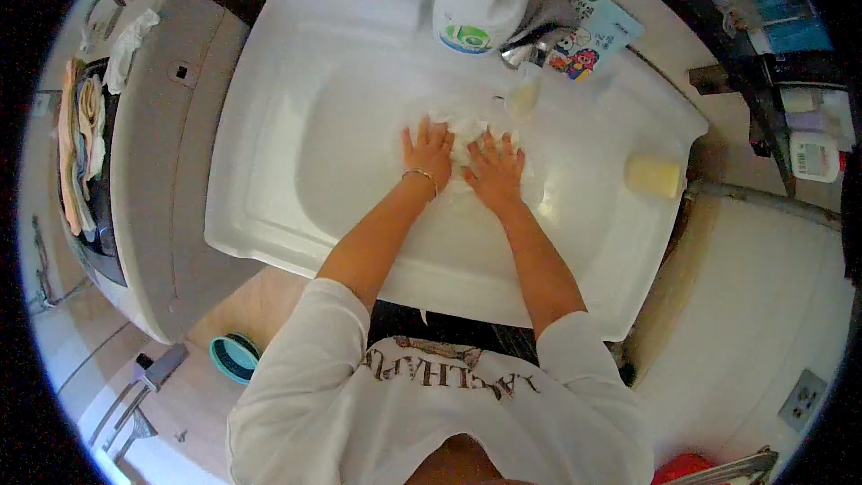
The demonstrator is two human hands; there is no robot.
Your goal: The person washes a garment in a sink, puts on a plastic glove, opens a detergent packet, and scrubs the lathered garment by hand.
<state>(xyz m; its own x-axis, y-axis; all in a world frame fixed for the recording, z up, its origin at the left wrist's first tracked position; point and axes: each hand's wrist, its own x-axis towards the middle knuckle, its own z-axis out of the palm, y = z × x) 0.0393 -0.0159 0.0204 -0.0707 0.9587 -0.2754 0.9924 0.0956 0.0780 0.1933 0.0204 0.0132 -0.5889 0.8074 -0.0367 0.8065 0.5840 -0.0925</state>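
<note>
Both my hands are down in the white sink basin (332,162), side by side over a crumpled white cloth (465,129). My left hand (428,153) lies palm down with its fingers spread on the cloth's left part; a bracelet circles that wrist. Just to the right, my right hand (496,171) also rests palm down, fingers apart, on the cloth's right part. The cloth is partly hidden under the hands, and its white blends with the basin. Above the right hand is the metal faucet (519,55), with a pale yellowish thing (523,99) below it.
A white detergent bottle (482,9) and a light blue pouch (603,31) stand at the sink's back edge. A yellow block (653,176) sits at the right rim. On the left is a washing machine (166,153) with folded cloths (88,135); a teal basin (235,357) is below.
</note>
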